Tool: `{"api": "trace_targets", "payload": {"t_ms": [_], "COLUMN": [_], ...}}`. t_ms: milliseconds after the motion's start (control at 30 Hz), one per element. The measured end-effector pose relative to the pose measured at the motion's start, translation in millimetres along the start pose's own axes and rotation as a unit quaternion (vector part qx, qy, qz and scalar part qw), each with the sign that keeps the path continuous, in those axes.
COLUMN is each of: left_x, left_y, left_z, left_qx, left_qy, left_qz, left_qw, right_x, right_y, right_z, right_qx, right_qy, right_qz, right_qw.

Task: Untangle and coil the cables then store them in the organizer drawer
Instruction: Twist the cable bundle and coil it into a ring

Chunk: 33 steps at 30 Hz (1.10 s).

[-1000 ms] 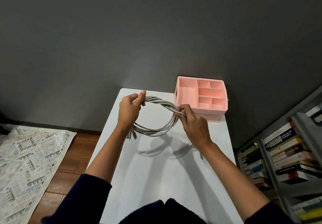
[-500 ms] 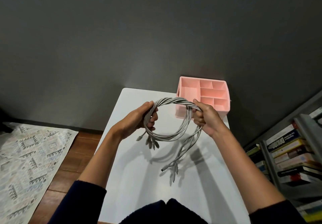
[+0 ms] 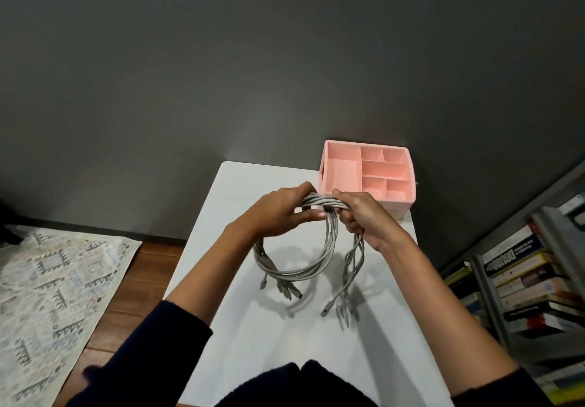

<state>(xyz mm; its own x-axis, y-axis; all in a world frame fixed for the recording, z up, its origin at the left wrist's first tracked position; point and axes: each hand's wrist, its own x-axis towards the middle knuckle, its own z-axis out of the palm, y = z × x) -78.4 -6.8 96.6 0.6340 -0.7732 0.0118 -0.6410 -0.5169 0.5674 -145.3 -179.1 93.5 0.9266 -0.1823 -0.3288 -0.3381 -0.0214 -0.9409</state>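
Coiled grey cables (image 3: 297,267), pink organizer (image 3: 368,174)

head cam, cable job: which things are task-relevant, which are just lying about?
In the job:
- grey cable coil, gripped by left hand and right hand
- pink organizer

Lying about:
- patterned rug on the floor
- books on the shelf
- white table underneath

Single head-worn wide-angle cam: looks forward and down along the white rectangular table (image 3: 269,343) toward the dark grey wall (image 3: 285,58), pink plastic divided organizer (image 3: 399,197) at far end. Close-in.
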Motion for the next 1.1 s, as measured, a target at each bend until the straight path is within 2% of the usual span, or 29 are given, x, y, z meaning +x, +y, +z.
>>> {"api": "trace_targets", "payload": {"t_ms": [67, 167, 367, 467, 533, 567, 600, 667, 733, 800, 833, 867, 933, 967, 1033, 1067, 1100], "left_x": [2.5, 3.3, 6.8, 9.8, 11.3, 11.8, 12.3, 12.4, 12.5, 14.7, 16.1, 17.4, 18.9, 19.1, 16.9, 16.4, 17.5], "left_y": [1.7, -1.7, -12.2, -17.5, -22.0, -23.3, -24.2, -23.5, -21.0, -19.6, -19.6, -20.5, -25.0, -27.9, -31.3, -31.8, -32.1], "left_z": [8.0, 21.0, 31.0, 30.0, 26.3, 23.3, 20.3, 14.2, 11.6, 10.8, 10.4, 9.6, 7.5, 6.2, 2.7, 1.1, -0.3], "left_qx": [0.134, 0.255, 0.321, 0.337, 0.334, 0.33, 0.325, 0.307, 0.29, 0.302, 0.318, 0.338, 0.368, 0.376, 0.372, 0.366, 0.364], "left_qy": [0.026, 0.064, 0.091, 0.098, 0.094, 0.084, 0.073, 0.051, 0.041, 0.049, 0.055, 0.062, 0.083, 0.092, 0.091, 0.095, 0.105], "left_qz": [0.006, 0.063, 0.128, 0.132, 0.111, 0.094, 0.078, 0.049, 0.042, 0.051, 0.058, 0.067, 0.096, 0.114, 0.129, 0.131, 0.135], "left_qw": [0.991, 0.963, 0.934, 0.927, 0.931, 0.936, 0.94, 0.949, 0.955, 0.951, 0.945, 0.937, 0.921, 0.915, 0.915, 0.916, 0.915], "right_x": [1.1, 2.1, 8.2, 6.2, 3.1, 1.9, 2.4, 4.9, 5.8, 6.7, 7.5, 9.2, 15.0, 16.6, 17.5, 18.3, 19.2], "right_y": [0.4, 3.2, 12.2, 16.9, 22.8, 27.4, 33.5, 49.2, 61.1, 64.6, 64.1, 61.3, 55.7, 51.1, 40.0, 33.9, 28.4], "right_z": [-2.2, -6.6, -10.8, -12.8, -14.1, -14.8, -16.1, -14.9, -8.9, -4.8, -4.3, -4.7, -5.6, -5.5, -6.1, -8.4, -11.8], "right_qx": [-0.016, -0.042, -0.051, -0.036, -0.069, -0.117, -0.182, -0.312, -0.41, -0.453, -0.46, -0.462, -0.44, -0.391, -0.191, -0.078, 0.023], "right_qy": [-0.002, -0.024, -0.051, -0.044, -0.021, 0.002, 0.028, 0.075, 0.169, 0.236, 0.242, 0.226, 0.134, 0.071, -0.046, -0.1, -0.15], "right_qz": [0.039, 0.093, 0.136, 0.082, -0.025, -0.107, -0.201, -0.35, -0.397, -0.392, -0.374, -0.342, -0.249, -0.198, -0.099, -0.034, 0.034], "right_qw": [0.999, 0.994, 0.988, 0.995, 0.997, 0.987, 0.962, 0.88, 0.804, 0.765, 0.769, 0.787, 0.852, 0.896, 0.976, 0.991, 0.988]}}
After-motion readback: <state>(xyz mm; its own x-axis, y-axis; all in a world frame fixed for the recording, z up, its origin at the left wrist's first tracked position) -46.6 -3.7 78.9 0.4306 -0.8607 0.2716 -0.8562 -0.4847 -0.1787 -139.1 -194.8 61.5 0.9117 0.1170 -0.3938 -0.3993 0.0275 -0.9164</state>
